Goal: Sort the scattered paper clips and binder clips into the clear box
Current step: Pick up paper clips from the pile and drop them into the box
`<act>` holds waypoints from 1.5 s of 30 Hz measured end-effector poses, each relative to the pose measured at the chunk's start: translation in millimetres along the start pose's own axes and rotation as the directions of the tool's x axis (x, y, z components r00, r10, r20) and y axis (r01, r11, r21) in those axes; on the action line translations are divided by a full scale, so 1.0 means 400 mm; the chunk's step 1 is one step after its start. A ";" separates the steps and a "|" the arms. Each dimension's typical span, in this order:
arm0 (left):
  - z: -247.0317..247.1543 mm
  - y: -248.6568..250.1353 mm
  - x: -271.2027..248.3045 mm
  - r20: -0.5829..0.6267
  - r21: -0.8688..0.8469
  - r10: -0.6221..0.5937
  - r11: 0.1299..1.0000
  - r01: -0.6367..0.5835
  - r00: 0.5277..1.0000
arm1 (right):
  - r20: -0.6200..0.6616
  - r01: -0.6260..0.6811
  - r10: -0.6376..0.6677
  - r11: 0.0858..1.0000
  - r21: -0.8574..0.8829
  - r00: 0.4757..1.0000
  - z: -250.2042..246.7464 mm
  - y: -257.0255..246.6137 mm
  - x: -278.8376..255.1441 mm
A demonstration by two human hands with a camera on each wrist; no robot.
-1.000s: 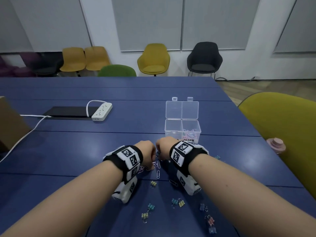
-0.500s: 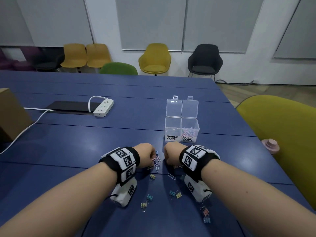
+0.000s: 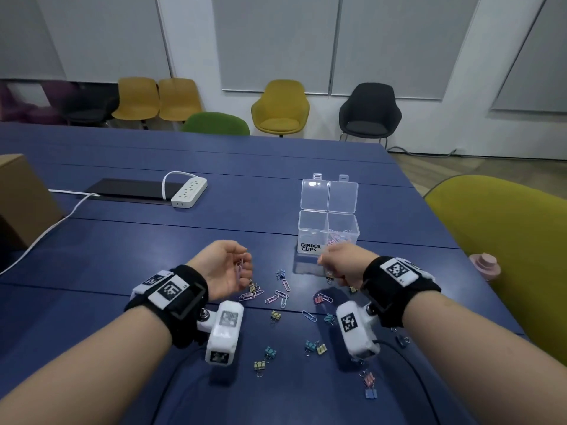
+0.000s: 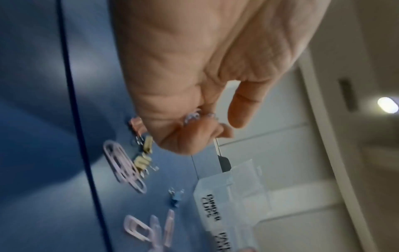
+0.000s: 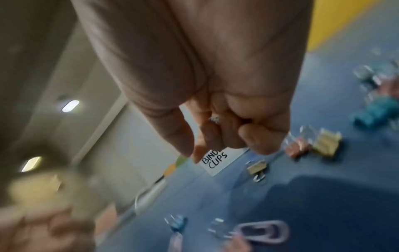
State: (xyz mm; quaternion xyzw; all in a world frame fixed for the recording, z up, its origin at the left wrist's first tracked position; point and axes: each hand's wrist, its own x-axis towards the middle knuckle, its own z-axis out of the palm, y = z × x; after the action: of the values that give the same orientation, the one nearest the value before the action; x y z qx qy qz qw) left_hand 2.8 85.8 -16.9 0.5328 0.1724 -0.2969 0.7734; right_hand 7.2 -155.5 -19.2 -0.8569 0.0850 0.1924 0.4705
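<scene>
A meeting room with grey wall panels and a row of yellow, green and black chairs lies behind a long blue table [image 3: 129, 250]. At about 1 o'clock from the hands stands the clear box [image 3: 327, 231], its lid tipped up and back; the left compartment wears a label reading BINDER CLIPS, and the right compartment holds a heap of pastel paper clips.

The left hand [image 3: 222, 266] hovers palm-up just above the table at 11 o'clock of the scatter, fingers curled round a few lilac paper clips [image 3: 240, 268]; the left wrist view shows the held clips [image 4: 195, 116] tucked between curled fingers and palm. The right hand [image 3: 345, 263] sits just in front of the box, at about 6 o'clock of it, fingers clenched around something small and shiny [image 5: 214, 118]; blur keeps me from telling what it is.

Between and below the hands the loose paper clips [image 3: 280, 297] lie scattered on the table, with small coloured binder clips [image 3: 316, 347] spread nearer the person, toward 6 o'clock, and a pink and blue pair [image 3: 369, 384] at 5 o'clock.

At 10 o'clock a white power strip [image 3: 189, 192] rests beside a black mat [image 3: 129, 188], its cable running off left past a cardboard box [image 3: 21, 197]. A yellow chair [image 3: 503, 250] stands at 3 o'clock.
</scene>
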 end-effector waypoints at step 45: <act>0.041 -0.077 -0.004 -0.014 -0.078 0.157 0.984 -0.158 0.987 | 0.209 0.213 -0.059 0.436 -0.874 0.976 0.159 -0.019 -0.088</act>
State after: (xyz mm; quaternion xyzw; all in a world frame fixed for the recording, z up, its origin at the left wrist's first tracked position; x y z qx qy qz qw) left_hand -18.8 63.2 -32.1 0.5152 0.1445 -0.2257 0.8141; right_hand -38.5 -99.2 -29.7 -0.9631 -0.1330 0.2318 -0.0309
